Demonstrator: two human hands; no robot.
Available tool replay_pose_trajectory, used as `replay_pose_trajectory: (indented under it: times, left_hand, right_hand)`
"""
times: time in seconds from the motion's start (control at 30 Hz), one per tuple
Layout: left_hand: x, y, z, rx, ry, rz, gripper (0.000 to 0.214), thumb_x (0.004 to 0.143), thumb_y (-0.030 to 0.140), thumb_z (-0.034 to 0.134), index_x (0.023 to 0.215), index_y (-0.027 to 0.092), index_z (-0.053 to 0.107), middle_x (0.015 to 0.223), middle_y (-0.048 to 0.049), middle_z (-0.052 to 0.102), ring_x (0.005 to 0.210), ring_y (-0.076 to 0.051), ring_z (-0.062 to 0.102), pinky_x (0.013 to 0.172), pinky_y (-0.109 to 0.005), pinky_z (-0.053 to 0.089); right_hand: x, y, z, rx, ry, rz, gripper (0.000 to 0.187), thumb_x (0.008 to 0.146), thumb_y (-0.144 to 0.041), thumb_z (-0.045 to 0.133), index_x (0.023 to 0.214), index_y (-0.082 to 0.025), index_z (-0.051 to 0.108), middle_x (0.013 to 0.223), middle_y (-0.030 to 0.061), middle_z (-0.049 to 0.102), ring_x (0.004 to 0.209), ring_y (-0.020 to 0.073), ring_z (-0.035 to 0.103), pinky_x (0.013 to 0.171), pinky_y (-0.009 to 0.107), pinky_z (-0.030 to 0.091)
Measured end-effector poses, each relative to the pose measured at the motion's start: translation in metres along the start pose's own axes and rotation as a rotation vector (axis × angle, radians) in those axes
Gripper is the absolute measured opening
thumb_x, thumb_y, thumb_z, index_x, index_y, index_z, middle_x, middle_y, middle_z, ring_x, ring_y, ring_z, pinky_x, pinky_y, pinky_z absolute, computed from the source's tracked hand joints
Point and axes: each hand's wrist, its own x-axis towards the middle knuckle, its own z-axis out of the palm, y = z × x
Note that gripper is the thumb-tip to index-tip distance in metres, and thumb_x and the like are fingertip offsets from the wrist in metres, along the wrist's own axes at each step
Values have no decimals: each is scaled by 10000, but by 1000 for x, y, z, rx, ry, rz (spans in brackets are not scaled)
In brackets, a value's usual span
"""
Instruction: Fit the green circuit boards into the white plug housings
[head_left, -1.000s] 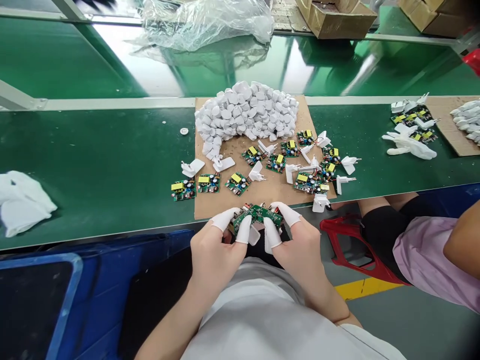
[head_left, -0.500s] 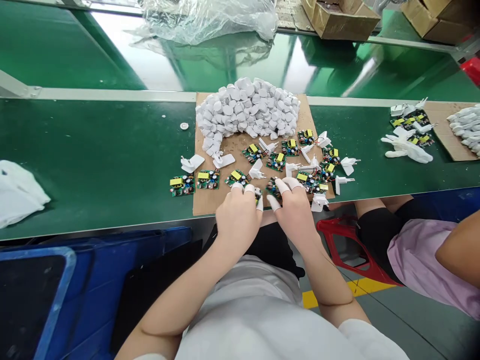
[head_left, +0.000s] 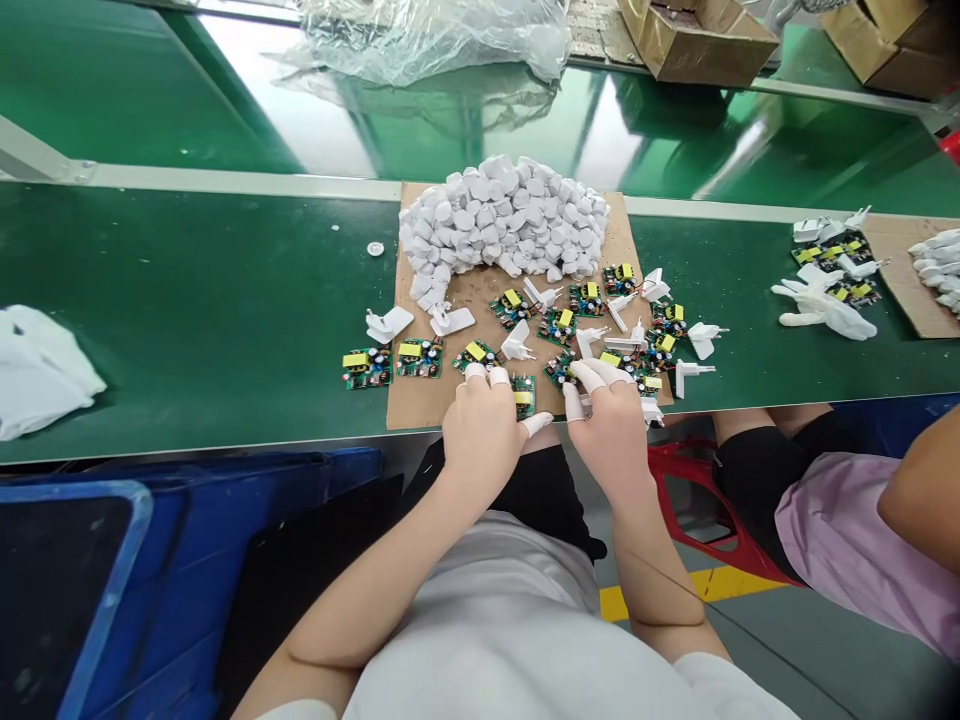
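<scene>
White finger cots cover the tips of several fingers on both hands. My left hand (head_left: 482, 428) rests at the table's front edge, thumb stretched away from the fingers, beside a small green circuit board (head_left: 523, 397) with a yellow part. Its fingertips are near another circuit board (head_left: 477, 354). My right hand (head_left: 609, 425) has thumb and fingers closed at the edge of a circuit board (head_left: 559, 369); the exact contact is partly hidden. Around it lie more boards and white plug housings with pins (head_left: 517, 342), some joined to boards by thin wires.
A heap of small white plastic pieces (head_left: 502, 215) covers the back of the cardboard sheet (head_left: 420, 402). A white glove (head_left: 825, 305) and more boards lie to the right, a white bag (head_left: 41, 375) to the left. A co-worker (head_left: 840, 530) sits at right by a red stool (head_left: 686, 500).
My right hand has moved a little to the right, away from my left hand. My left thumb has swung outward from the board, which now shows more.
</scene>
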Motion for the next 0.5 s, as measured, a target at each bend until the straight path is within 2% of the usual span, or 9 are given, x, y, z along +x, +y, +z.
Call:
replay_pose_trajectory:
  times: [0.17,0.23,0.3,0.4,0.43,0.5]
  left_hand:
    - [9,0,10,-253,13,59,463,920,349,878,1240,80,679,1292,-250,642,1218,-431,730,1012,-523,632]
    - [8,-10,13,-459,23,128,508,931,309,845,1339,81,645,1326,-244,622,1165,-389,749,1005,-521,642]
    - [4,-27,15,-707,82,228,546,941,299,798,1423,120,613,1362,-218,611,1083,-308,760,943,-459,671]
    - [-7,-71,13,-944,290,325,440,972,314,725,1391,199,656,1351,-160,646,1054,-227,751,847,-338,676]
    - [-12,-92,9,-944,368,308,408,981,318,710,1373,210,674,1350,-152,661,1064,-219,751,839,-320,672]
    - [-26,-146,-4,-806,483,129,393,991,326,699,1370,226,691,1372,-138,683,1075,-208,760,854,-306,667]
  right_hand:
    - [-4,0,-12,13,102,-36,291,1106,-269,562,1276,-148,765,1211,188,802,1174,340,754,1005,522,635]
    - [-5,-3,-18,41,126,-81,262,1094,-247,610,1291,-156,756,1234,182,802,1182,339,761,1022,527,636]
    - [-9,-6,-23,79,159,-137,243,1062,-191,671,1286,-159,759,1227,174,809,1168,334,775,1034,520,638]
    - [-19,-11,-24,165,212,-211,287,978,-91,774,1262,-135,780,1206,184,817,1167,356,789,1064,534,633]
    - [-23,-12,-23,214,210,-236,340,944,-67,808,1277,-134,784,1205,177,822,1187,369,786,1086,547,625]
    - [-29,-16,-16,350,226,-295,465,859,-19,866,1298,-156,793,1195,140,832,1205,377,784,1088,529,635]
